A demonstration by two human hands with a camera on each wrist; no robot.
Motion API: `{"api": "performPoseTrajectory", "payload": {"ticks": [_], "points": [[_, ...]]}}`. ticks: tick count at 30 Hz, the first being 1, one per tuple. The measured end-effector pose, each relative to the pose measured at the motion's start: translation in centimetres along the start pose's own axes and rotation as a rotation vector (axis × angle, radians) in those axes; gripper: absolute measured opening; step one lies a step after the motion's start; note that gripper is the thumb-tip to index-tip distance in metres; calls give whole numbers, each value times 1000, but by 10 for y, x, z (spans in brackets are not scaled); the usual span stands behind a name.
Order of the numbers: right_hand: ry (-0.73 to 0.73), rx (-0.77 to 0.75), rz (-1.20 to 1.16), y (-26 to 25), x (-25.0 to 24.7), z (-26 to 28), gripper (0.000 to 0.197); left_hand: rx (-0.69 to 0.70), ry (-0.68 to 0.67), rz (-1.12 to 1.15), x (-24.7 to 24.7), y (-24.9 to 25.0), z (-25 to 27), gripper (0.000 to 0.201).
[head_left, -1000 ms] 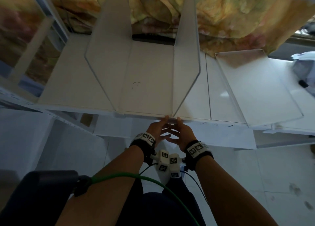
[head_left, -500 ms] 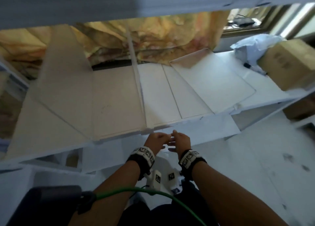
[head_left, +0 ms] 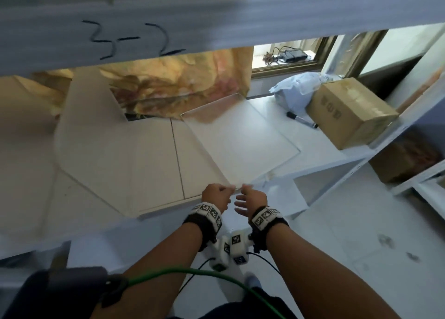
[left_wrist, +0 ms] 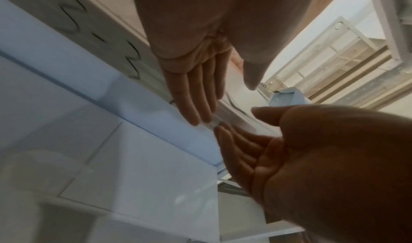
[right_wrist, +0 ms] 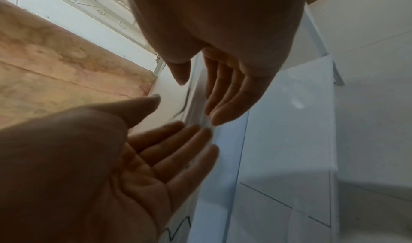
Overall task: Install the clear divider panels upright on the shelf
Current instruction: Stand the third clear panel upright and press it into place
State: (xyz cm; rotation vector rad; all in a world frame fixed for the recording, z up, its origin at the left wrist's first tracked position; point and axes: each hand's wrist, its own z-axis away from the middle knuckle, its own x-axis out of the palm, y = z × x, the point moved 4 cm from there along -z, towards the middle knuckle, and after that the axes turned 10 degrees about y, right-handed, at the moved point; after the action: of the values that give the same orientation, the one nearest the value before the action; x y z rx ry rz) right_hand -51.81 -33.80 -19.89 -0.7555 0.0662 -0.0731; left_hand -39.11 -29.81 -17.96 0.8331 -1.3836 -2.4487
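Note:
A clear divider panel (head_left: 240,138) lies flat on the white shelf (head_left: 154,164), its near corner over the front edge. Further left, another clear panel (head_left: 94,135) stands upright. Both hands meet at the flat panel's near corner. My left hand (head_left: 216,193) has straight fingers (left_wrist: 196,105), and their tips touch the panel's edge (left_wrist: 215,123). My right hand (head_left: 250,196) is palm up just right of it. Its straight fingers (right_wrist: 225,95) reach the same edge and hold nothing. The corner itself is partly hidden by the hands in the head view.
A cardboard box (head_left: 349,111), a pale plastic bag (head_left: 296,94) and a black marker (head_left: 301,121) sit on the shelf's right end. The upper shelf beam (head_left: 216,13), marked "3-2", hangs low overhead. A brown box (head_left: 404,159) is on the lower level.
Both hands have moved right along the shelf's front edge, from the foot of the upright panel to the flat panel's near corner. The head view has swung right with them.

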Motion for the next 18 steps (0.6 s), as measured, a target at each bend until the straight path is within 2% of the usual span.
{"api": "performPoseTrajectory", "payload": {"ticks": [3,6,8,11,15,18], "points": [[-142,22,66,-14,-10,-9,25,-60,54,7,29,-1,-9,41],[-262,43,154,-23,-16,-16,17,-141,68,109,43,-4,-7,25],[-283,48,177,-27,-17,-20,14,-173,81,156,46,3,4,15],[-317,46,191,-30,-18,-23,17,-201,97,197,49,6,11,14],[-353,41,157,-31,-20,-27,15,-215,152,280,52,9,11,19],[-447,81,158,-31,-23,-20,8,-203,203,326,53,11,11,26]]}}
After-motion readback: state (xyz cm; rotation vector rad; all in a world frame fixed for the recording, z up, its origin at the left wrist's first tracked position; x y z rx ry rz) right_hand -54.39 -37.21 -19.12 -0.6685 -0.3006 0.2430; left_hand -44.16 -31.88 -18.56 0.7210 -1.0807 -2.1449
